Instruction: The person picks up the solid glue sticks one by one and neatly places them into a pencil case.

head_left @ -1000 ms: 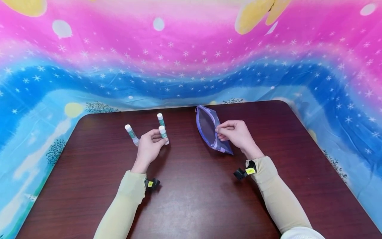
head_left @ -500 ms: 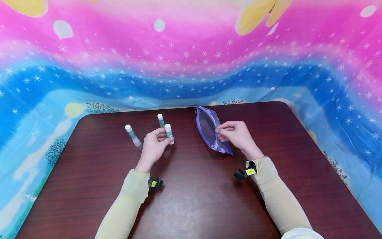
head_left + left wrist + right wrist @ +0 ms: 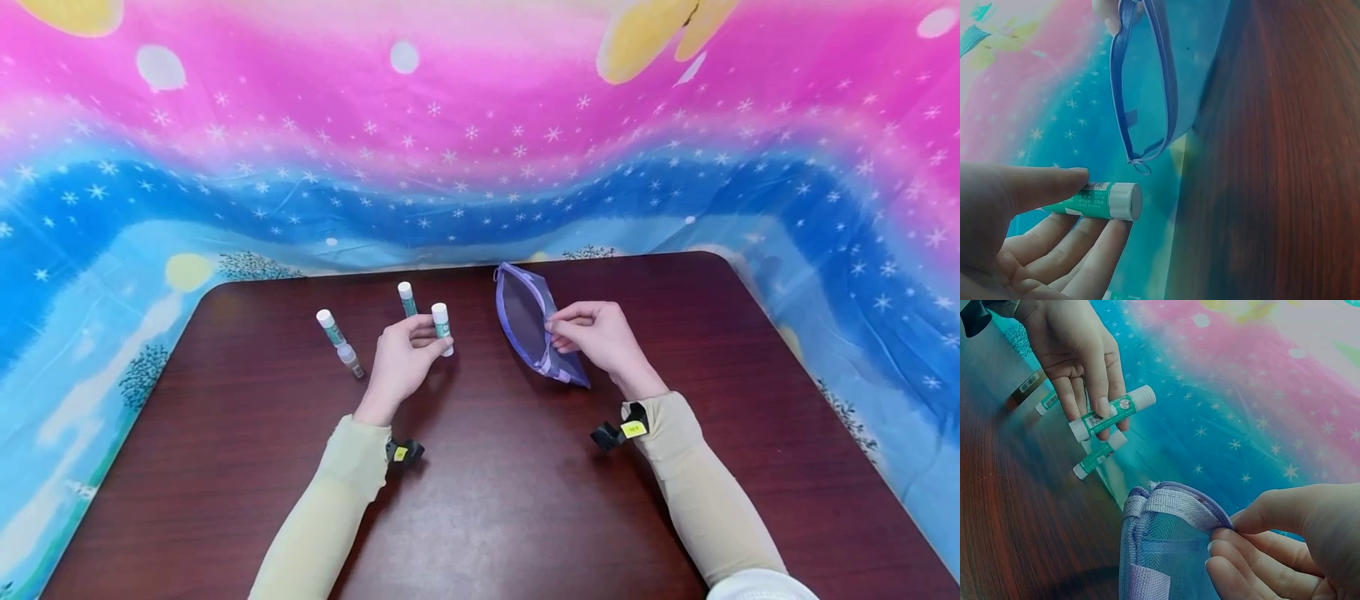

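Note:
My left hand point(image 3: 402, 360) pinches a green-and-white glue stick point(image 3: 440, 323) between thumb and fingers, held upright above the table. In the left wrist view the glue stick point(image 3: 1110, 200) points its white end toward the pouch. With thumb and fingertips my right hand point(image 3: 600, 337) pinches the rim of a purple mesh zip pouch point(image 3: 572, 367), whose mouth gapes toward the left hand. Another glue stick point(image 3: 407, 298) stands behind the left hand, its lower part hidden. A third glue stick point(image 3: 330, 327) stands farther left, beside a small clear bottle point(image 3: 349, 358) with a pale top.
The dark red-brown wooden table point(image 3: 487, 500) has rounded far corners. Behind and beside it hangs a pink and blue patterned cloth point(image 3: 465, 167). A black wrist camera point(image 3: 618, 433) is strapped to each forearm.
My left hand has moved to the right with the glue stick, nearer the pouch, uncovering more of the small bottle. The right hand keeps its hold on the pouch, almost unmoved.

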`<state>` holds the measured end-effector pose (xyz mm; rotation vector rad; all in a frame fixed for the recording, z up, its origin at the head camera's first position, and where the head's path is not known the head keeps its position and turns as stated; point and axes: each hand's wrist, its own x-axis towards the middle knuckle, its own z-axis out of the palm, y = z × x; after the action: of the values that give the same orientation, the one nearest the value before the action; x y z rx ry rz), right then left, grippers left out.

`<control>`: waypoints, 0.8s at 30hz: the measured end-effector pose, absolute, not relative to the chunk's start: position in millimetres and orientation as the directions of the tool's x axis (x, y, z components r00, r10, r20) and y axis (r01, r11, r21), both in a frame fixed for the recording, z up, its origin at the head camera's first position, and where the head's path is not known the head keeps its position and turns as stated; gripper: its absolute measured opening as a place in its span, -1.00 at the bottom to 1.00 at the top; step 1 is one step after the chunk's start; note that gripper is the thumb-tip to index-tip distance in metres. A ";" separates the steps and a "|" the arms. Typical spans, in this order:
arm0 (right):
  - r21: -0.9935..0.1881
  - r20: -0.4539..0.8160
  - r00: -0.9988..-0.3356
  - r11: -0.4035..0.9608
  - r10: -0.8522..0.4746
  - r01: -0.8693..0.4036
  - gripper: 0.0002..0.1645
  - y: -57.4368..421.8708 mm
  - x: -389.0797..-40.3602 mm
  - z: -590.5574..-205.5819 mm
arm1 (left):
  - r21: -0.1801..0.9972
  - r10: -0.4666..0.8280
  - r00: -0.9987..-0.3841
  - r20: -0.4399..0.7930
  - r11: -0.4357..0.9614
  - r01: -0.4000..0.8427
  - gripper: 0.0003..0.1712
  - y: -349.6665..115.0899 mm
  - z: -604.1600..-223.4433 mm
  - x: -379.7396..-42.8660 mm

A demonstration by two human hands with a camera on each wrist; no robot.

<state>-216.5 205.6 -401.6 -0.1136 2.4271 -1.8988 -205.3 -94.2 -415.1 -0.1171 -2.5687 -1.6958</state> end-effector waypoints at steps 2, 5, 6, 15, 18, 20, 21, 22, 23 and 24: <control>-0.970 -0.003 -0.996 0.241 -0.092 -0.019 -0.77 206.1 -216.7 -401.1 | 0.915 0.036 -0.995 0.096 0.389 0.102 -0.60 -91.5 -414.1 -206.3; -0.970 -0.009 -0.996 0.245 -0.089 -0.013 -0.76 206.9 -216.9 -400.6 | 0.918 0.038 -0.994 0.100 0.383 0.107 -0.60 -87.5 -413.3 -208.2; -0.969 -0.011 -0.996 0.245 -0.089 -0.011 -0.76 207.1 -216.9 -400.5 | 0.918 0.038 -0.994 0.102 0.381 0.109 -0.60 -86.1 -413.1 -208.7; -0.970 -0.005 -0.996 0.242 -0.088 -0.017 -0.77 207.1 -215.6 -400.4 | 0.920 0.049 -0.994 0.094 0.376 0.106 -0.57 -75.3 -414.1 -210.6; -0.971 -0.007 -0.996 0.239 -0.089 -0.015 -0.78 206.9 -215.3 -400.0 | 0.926 0.049 -0.995 0.091 0.363 0.102 -0.57 -72.0 -414.6 -211.2; -0.971 -0.009 -0.996 0.240 -0.091 -0.013 -0.77 206.9 -215.2 -400.0 | 0.932 0.050 -0.995 0.082 0.350 0.094 -0.57 -69.7 -414.7 -211.4; -0.970 -0.010 -0.996 0.242 -0.091 -0.013 -0.77 206.9 -215.2 -399.9 | 0.934 0.051 -0.996 0.077 0.346 0.089 -0.57 -68.6 -415.0 -211.8; -0.970 -0.010 -0.996 0.244 -0.092 -0.013 -0.77 206.9 -215.3 -399.8 | 0.936 0.052 -0.996 0.072 0.342 0.085 -0.57 -67.5 -415.2 -212.1; -0.969 -0.011 -0.996 0.247 -0.093 -0.012 -0.77 206.9 -215.3 -399.8 | 0.937 0.053 -0.996 0.066 0.340 0.080 -0.57 -66.5 -415.4 -212.4; -0.969 -0.012 -0.996 0.248 -0.093 -0.012 -0.77 207.0 -215.5 -399.8 | 0.938 0.055 -0.996 0.065 0.338 0.080 -0.57 -65.4 -415.6 -213.0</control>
<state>-215.5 207.0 -399.8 -0.1019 2.4289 -1.8834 -213.0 -65.4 -415.6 -0.1296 -2.5515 -1.7907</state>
